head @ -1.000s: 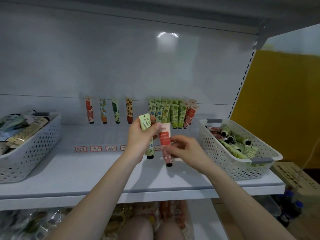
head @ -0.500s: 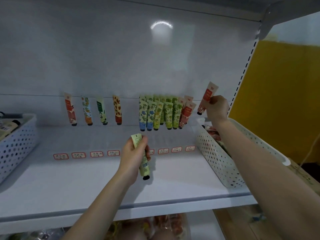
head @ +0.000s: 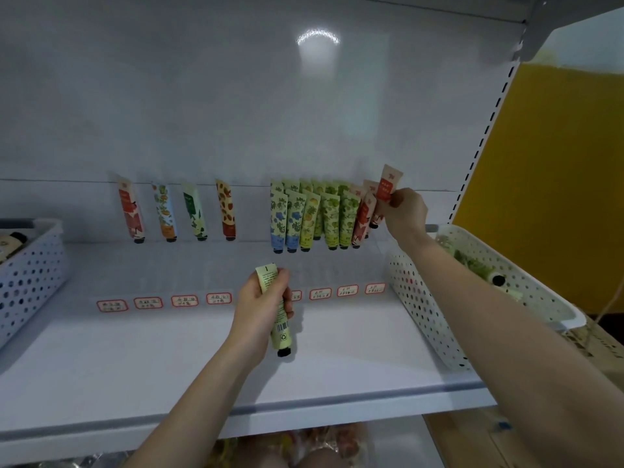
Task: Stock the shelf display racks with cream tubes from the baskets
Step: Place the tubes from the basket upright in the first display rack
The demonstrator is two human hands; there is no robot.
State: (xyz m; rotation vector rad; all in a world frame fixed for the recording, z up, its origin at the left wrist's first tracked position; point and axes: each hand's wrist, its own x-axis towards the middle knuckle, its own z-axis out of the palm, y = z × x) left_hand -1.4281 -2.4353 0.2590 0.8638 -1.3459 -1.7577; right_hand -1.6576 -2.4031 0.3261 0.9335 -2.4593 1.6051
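Observation:
My left hand (head: pixel 261 302) grips a pale green cream tube (head: pixel 276 310), cap down, above the middle of the white shelf (head: pixel 169 363). My right hand (head: pixel 403 212) pinches a red-and-cream tube (head: pixel 387 185) at the right end of the rack, beside other red tubes (head: pixel 360 217) standing there. A dense group of green and blue patterned tubes (head: pixel 310 214) fills the rack's right half. Single tubes stand spaced on the left: red (head: pixel 130 211), orange-blue (head: pixel 163 211), green-white (head: pixel 194 211), brown-spotted (head: pixel 226 209).
A white perforated basket (head: pixel 439 315) with several tubes sits at the shelf's right end under my right forearm. Another perforated basket (head: pixel 30 275) stands at the left edge. Red-framed price labels (head: pixel 184 300) line the rack front. A yellow wall lies right of the shelf upright.
My right hand carried the red tube from beside my left hand up and right to the rack's right end. My left hand dropped slightly with the green tube. The view shifted right.

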